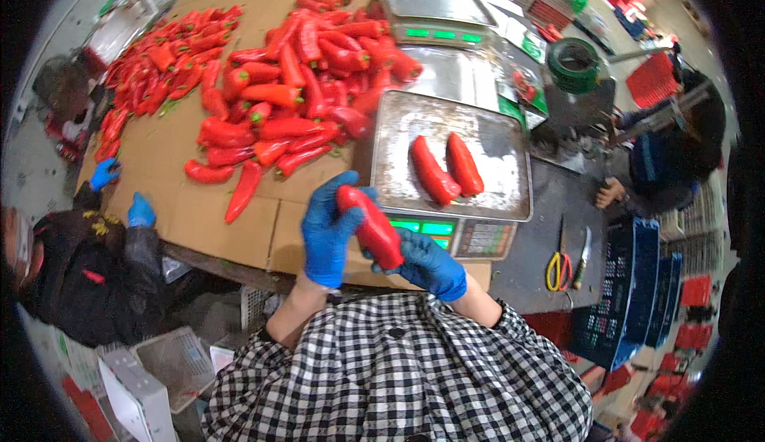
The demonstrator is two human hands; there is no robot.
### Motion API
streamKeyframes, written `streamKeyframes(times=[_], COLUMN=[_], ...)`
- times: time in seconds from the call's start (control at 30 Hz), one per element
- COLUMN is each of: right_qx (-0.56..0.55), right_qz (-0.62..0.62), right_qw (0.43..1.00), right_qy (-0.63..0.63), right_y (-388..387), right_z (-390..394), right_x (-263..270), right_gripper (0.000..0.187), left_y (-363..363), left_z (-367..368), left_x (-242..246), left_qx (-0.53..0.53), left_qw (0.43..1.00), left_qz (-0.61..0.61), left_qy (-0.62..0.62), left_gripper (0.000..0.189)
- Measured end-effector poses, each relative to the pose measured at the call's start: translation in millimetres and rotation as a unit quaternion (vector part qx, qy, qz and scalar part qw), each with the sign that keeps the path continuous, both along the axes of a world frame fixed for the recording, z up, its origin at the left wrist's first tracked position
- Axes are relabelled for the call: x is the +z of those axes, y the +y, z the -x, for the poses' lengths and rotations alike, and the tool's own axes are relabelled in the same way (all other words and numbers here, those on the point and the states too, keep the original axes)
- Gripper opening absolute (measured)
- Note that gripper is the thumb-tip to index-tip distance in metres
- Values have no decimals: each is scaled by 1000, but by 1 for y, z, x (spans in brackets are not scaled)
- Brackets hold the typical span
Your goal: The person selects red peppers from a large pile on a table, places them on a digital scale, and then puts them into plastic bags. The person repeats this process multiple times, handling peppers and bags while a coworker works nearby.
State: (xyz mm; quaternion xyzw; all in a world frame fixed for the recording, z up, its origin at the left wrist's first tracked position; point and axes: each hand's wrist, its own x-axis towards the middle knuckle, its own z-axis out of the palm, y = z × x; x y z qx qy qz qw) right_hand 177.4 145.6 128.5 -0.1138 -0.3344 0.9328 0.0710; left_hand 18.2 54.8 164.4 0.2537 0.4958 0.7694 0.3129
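Note:
Between my two blue-gloved hands is one long red pepper, held tilted in front of the scale. My left hand grips its upper end, and my right hand has hold of the lower end. Just beyond them, two red peppers lie side by side on the worn metal pan of a digital scale. Below the pan, the scale's green display is lit, partly covered by my right hand. A large heap of red peppers rests on cardboard to the left of the scale.
A second scale stands farther back. Smaller red peppers are piled far left, near a co-worker's blue-gloved hand. Scissors and a knife lie right. Another person handles a tape machine; blue crates stand below.

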Motion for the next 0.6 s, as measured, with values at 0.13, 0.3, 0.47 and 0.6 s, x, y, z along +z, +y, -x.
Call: streamKeyframes(times=[0.13,0.3,0.47,0.6], right_qx=[-135,-432,-412,-422], right_qz=[-225,-495,-615,-675], right_qw=[954,720,573,526], right_qy=[-143,-223,-351,-302], right_y=[19,91,119,121], right_z=[-22,-50,-65,-74], right_x=[18,28,4,-19], right_gripper=[47,43,38,28], left_y=[-7,-14,-14,-13], left_z=[29,52,49,47], left_x=[-19,-25,-34,-32], left_qx=[150,223,177,172], left_qw=[985,971,980,980], left_qz=[65,86,95,102], left_qy=[48,4,16,22], left_gripper=[28,30,31,31])
